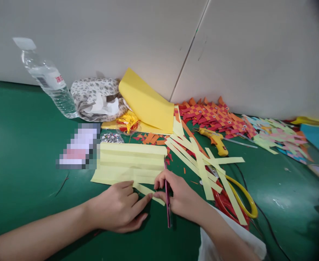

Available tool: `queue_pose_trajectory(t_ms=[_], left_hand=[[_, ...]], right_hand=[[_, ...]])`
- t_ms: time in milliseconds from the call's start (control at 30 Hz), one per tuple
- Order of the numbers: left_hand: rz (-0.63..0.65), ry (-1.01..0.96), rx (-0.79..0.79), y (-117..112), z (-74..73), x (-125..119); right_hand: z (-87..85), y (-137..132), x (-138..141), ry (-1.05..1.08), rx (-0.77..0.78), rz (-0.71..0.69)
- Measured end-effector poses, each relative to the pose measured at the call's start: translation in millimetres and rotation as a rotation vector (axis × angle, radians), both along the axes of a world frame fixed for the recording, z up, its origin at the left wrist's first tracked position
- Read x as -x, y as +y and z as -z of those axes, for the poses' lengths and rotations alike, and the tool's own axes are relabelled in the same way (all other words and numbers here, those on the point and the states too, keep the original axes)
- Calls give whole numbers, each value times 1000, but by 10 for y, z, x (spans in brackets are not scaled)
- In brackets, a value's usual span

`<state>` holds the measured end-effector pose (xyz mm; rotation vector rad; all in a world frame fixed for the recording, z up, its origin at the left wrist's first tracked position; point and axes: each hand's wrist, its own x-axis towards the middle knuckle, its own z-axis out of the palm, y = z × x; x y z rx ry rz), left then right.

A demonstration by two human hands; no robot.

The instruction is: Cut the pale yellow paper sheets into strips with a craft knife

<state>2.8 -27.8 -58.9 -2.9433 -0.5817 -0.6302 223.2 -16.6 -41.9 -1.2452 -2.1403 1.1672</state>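
A pale yellow paper sheet (129, 161) with lengthwise creases lies on the green table. Over its near edge is a narrow pale yellow strip (158, 201), set at a slant. My left hand (118, 206) rests by that edge, index finger stretched out with its tip at the strip, thumb apart, the other fingers bent. My right hand (179, 194) has a slim pink pen-shaped tool (167, 195) held in it, its thin tip pointing away near the sheet's right edge. The right thumb and forefinger are close to the strip; whether they pinch it, I cannot tell.
Loose pale yellow strips (203, 174) overlap yellow-handled scissors (250, 203) at right. Behind are a yellow glue gun (215, 140), woven red-orange paper fish (216, 116), yellow card (148, 105) and a patterned cloth pouch (94, 88). A phone (79, 146) and water bottle (52, 85) stand left.
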Motion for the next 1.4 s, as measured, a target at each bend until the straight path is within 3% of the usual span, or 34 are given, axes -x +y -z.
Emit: queue_pose_trajectory(t_ms=[200, 400, 500, 633, 800, 1033, 1200, 1300, 1400], left_hand=[[0, 7, 3, -7, 13, 3], [4, 0, 9, -12, -1, 2], [9, 0, -1, -6, -13, 1], [11, 8, -11, -2, -14, 1], [14, 4, -18, -4, -12, 5], [15, 71, 1, -5, -48, -1], [63, 52, -75, 3, -91, 23], [-48, 2, -48, 97, -195, 99], [-182, 74, 133, 225, -318, 208]], right_hand=[[-32, -62, 54, -90, -15, 12], [-24, -95, 42, -100, -131, -36], [28, -17, 12, 17, -232, 72], [7, 71, -30, 119, -358, 331], [-40, 48, -25, 225, -294, 455], [-45, 10, -2, 197, -186, 358], [-43, 30, -19, 45, -323, 35], [-27, 59, -38, -45, -440, -154], [-21, 77, -64, -145, -528, -145]])
